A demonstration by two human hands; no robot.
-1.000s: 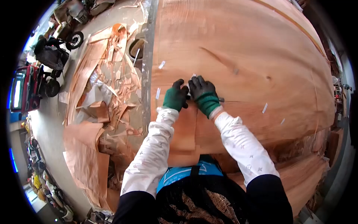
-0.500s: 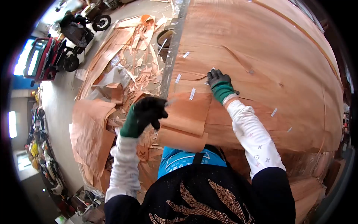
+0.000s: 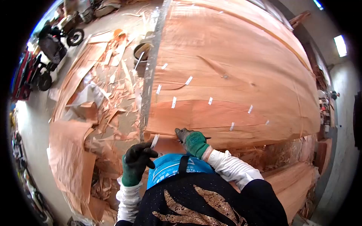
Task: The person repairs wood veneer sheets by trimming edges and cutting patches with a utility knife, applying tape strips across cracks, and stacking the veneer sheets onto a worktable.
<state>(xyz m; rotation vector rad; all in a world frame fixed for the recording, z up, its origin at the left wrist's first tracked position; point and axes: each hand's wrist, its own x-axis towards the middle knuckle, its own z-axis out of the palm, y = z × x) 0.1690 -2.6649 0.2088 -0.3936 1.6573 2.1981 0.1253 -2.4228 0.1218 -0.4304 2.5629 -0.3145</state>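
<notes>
A large sheet of reddish-brown wood veneer [image 3: 233,71] lies in front of me, with several short white tape strips [image 3: 210,101] stuck across its splits. My left hand [image 3: 136,161], in a dark glove with a green cuff, is closed with thumb and fingers pinching a white tape strip [image 3: 155,141] that points up beside the sheet's near left corner. My right hand [image 3: 191,142], gloved alike, rests at the near edge of the veneer, fingers curled. A thin dark tip [image 3: 208,138] sticks out beside that hand; the rest is hidden in the palm.
Veneer scraps [image 3: 113,86] cover the floor to the left, with a larger loose veneer piece [image 3: 71,150] nearer me. A bucket [image 3: 142,51] stands by the grey table edge [image 3: 151,67]. A motor tricycle [image 3: 52,49] is parked at far left. More stacked veneer [image 3: 292,184] lies lower right.
My right hand has come back from mid-sheet to the near edge. My left hand has lowered, and a tape strip shows clearly in it. The small loose flap now lies mostly hidden, and more strips show.
</notes>
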